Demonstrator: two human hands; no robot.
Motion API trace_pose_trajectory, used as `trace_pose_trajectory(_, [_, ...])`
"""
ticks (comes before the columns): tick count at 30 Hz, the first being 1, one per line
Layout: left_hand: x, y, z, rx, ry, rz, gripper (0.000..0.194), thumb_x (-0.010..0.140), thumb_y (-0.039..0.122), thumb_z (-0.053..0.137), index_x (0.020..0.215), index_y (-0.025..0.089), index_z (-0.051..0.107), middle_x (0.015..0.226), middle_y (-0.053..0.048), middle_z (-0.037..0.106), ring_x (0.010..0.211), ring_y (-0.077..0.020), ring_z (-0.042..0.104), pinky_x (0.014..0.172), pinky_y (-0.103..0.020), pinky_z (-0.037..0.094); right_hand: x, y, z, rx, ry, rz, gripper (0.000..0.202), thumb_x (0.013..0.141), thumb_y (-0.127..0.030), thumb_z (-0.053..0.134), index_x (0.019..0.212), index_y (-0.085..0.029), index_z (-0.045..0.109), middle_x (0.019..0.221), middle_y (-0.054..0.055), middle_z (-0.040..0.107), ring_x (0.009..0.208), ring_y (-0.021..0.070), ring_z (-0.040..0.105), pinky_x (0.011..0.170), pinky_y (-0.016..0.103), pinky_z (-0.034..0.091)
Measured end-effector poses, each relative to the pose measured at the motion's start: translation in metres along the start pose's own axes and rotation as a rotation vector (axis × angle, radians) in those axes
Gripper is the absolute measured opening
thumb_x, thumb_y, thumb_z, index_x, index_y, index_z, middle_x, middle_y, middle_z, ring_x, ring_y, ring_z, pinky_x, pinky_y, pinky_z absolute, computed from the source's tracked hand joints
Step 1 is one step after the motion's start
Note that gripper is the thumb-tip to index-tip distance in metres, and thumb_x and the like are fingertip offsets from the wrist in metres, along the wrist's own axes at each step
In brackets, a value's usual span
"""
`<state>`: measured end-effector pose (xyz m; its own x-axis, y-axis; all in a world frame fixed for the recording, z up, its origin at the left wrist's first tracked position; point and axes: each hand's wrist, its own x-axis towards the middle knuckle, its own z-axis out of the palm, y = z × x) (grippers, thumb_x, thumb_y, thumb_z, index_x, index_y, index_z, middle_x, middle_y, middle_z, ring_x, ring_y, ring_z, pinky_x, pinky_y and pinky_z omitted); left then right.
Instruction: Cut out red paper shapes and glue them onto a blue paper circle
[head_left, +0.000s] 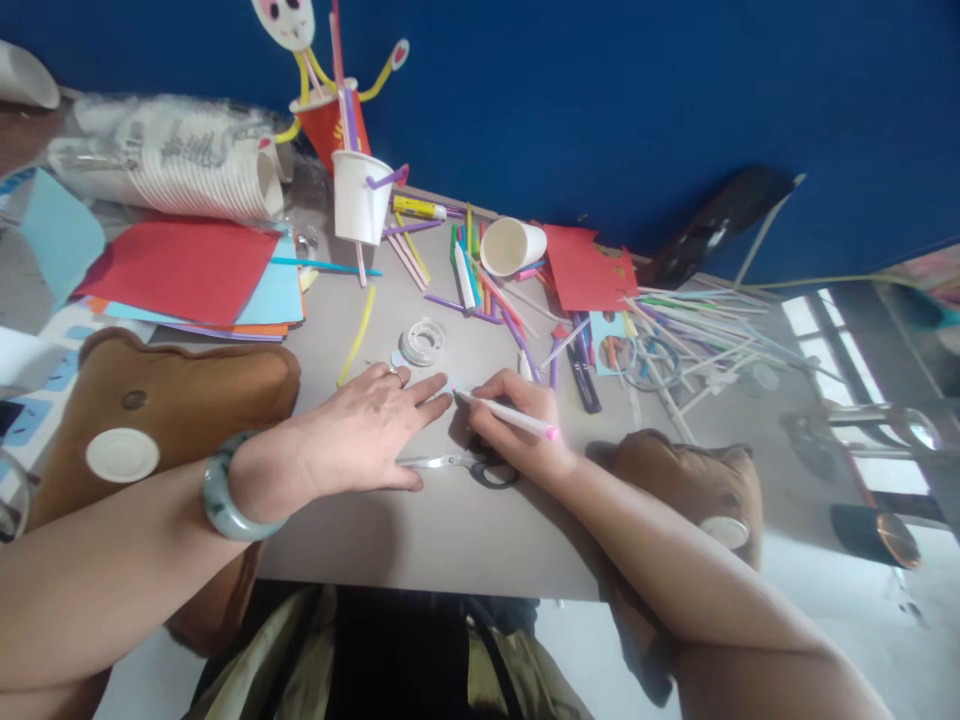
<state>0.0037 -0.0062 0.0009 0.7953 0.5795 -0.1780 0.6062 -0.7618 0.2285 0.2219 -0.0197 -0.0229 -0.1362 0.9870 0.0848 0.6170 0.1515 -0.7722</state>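
A: What's the left hand up to?
B: Palm down on the grey tabletop, fingers spread, gripping nothing I can see. White plastic tape roll just beyond, far-edge side; black-handled steel scissors by the thumb, nearer the front edge.
A: And the right hand?
B: Pinched round a slim white marker with a pink end, tip toward the left edge.

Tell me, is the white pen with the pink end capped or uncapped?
Uncapped, it appears: the white pen in the right hand shows a narrow, tapered tip pointing toward the left hand.
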Motion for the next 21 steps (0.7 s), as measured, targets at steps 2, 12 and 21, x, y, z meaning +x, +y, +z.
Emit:
trace_pose_trajectory(2, [0.0001, 0.0006, -0.0008, 0.008, -0.007, -0.002, 0.076, 0.08, 0.054, 0.069, 0.142, 0.019, 0.042, 0.153, -0.012, 0.043, 0.121, -0.0346, 0.052, 0.102, -0.045, 0.033, -0.0005, 0.0008, 0.0002, 0.002, -0.001, -0.008, 0.006, 0.074, -0.018, 0.061, 0.069, -0.02, 0.058, 0.06, -0.001, 0.064, 0.053, 0.0121, 0.057, 0.052, 0.023, 0.044])
trace_pose_trajectory(12, [0.0001, -0.0006, 0.001, -0.015, 0.006, 0.003, 0.077, 0.079, 0.052, 0.07, 0.142, 0.019, 0.041, 0.154, -0.012, 0.041, 0.122, -0.0349, 0.051, 0.102, -0.046, 0.034, -0.0006, -0.0004, 0.0016, 0.005, 0.003, 0.011, 0.005, 0.078, -0.023, 0.063, 0.075, -0.02, 0.06, 0.06, 0.0, 0.064, 0.053, 0.0126, 0.057, 0.052, 0.023, 0.045])
trace_pose_trajectory(21, [-0.0011, 0.0004, 0.0018, -0.007, 0.023, -0.004, 0.076, 0.079, 0.053, 0.071, 0.142, 0.02, 0.043, 0.154, -0.013, 0.042, 0.124, -0.0345, 0.051, 0.103, -0.046, 0.034, -0.0009, 0.0001, 0.0022, 0.003, 0.024, 0.044, 0.006, 0.077, -0.022, 0.063, 0.073, -0.021, 0.058, 0.058, -0.001, 0.063, 0.052, 0.0121, 0.056, 0.05, 0.022, 0.043])
